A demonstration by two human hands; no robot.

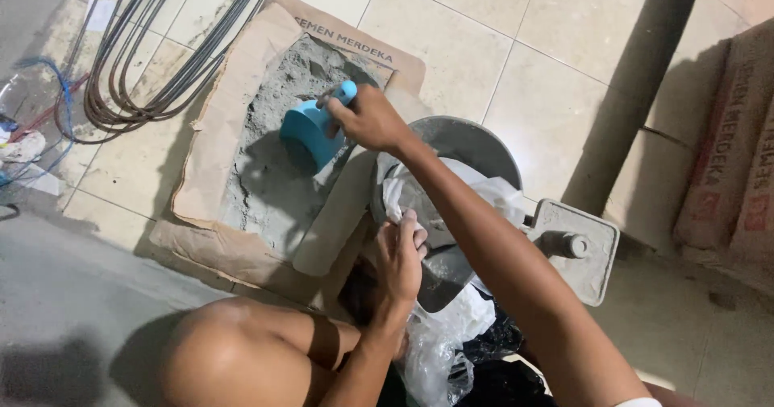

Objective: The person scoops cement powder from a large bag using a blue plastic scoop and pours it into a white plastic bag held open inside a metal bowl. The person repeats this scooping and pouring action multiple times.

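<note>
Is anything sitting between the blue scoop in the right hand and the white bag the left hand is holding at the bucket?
Nothing visible does. The right hand holds the blue scoop over the grey powder in the torn sack. The left hand grips the white bag at the bucket; only the sack's folded flap lies between, low.

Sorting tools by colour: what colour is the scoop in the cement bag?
Light blue scoop, gripped by its handle in the right hand; head view.
</note>
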